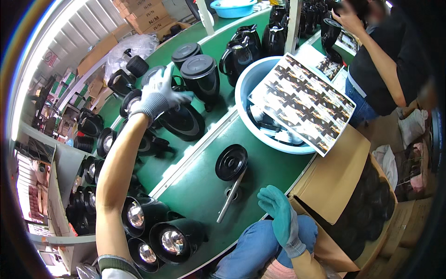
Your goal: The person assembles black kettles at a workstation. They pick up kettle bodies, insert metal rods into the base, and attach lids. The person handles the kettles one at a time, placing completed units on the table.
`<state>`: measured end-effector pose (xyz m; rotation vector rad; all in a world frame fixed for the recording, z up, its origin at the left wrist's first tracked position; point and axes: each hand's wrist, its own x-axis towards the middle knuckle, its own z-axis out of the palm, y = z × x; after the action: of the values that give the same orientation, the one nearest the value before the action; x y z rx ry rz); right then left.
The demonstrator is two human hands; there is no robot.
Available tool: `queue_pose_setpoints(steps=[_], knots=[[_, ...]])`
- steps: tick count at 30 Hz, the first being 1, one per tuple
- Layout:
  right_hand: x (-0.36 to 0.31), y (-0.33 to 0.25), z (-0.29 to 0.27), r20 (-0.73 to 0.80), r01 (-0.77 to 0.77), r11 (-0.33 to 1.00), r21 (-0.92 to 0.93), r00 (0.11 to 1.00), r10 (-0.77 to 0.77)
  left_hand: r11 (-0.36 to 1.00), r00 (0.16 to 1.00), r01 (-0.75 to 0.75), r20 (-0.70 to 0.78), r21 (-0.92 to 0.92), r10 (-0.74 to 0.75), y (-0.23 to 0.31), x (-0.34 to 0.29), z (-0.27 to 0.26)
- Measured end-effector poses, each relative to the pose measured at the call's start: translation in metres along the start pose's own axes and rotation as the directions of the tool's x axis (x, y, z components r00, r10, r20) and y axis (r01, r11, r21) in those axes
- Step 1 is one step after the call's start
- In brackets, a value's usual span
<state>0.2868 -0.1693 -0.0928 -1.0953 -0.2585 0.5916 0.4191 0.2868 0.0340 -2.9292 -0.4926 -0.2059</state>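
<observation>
Where the left hand (pixel 160 97) hangs over the far side of the bench, its pale glove has the fingers spread, nothing seen in hold; whether it touches the tipped black vessel (pixel 183 123) just below, cannot tell. Right hand (pixel 282 218), teal glove, open and flat by the wearer's jeans (pixel 253 246), holding nothing.

Surface: green bench (pixel 200 183), glossy, split lengthwise by a pale rail (pixel 200 144). Near side of rail, between the hands: a black disc (pixel 231 162), with a metal rod (pixel 228 202) reaching from its edge. To the right, a printed sheet (pixel 306 104) lies across a blue basin (pixel 244 100); beyond the right hand, an open carton (pixel 334 186) of dark round pieces (pixel 371 200).

Room: ribbed wall (pixel 72 25), stacked boxes (pixel 144 16), a co-worker (pixel 381 60) at upper right holding a black jug (pixel 331 32).

Counts: disc, one; rod, one; lidded canisters (pixel 200 76) clear of the left glove, two; bright-lined vessels (pixel 173 239) near the left forearm, three; blue basins, two, the second (pixel 232 8) at the far edge.
</observation>
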Motion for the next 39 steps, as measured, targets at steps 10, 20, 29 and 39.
queue_pose_setpoints(steps=[10,20,29,39], knots=[[0.003,0.004,-0.002,0.056,0.036,0.994,-0.098,0.998,-0.031,0.976,0.975,0.215,0.074,-0.042,-0.212,0.078,0.062,0.032],[-0.013,-0.007,0.003,0.044,0.288,0.923,-0.254,0.957,-0.287,0.955,0.722,-0.263,-0.685,-0.137,0.101,0.065,0.004,-0.077],[-0.097,-0.128,0.027,0.244,0.582,0.483,-0.655,0.767,-0.594,0.663,0.711,-0.681,-0.5,-0.312,0.494,0.185,-0.251,-0.218],[-0.284,0.006,-0.024,-0.028,0.211,0.627,-0.75,0.937,-0.348,0.83,0.97,-0.098,0.135,-0.548,0.203,0.238,-0.319,-0.062]])
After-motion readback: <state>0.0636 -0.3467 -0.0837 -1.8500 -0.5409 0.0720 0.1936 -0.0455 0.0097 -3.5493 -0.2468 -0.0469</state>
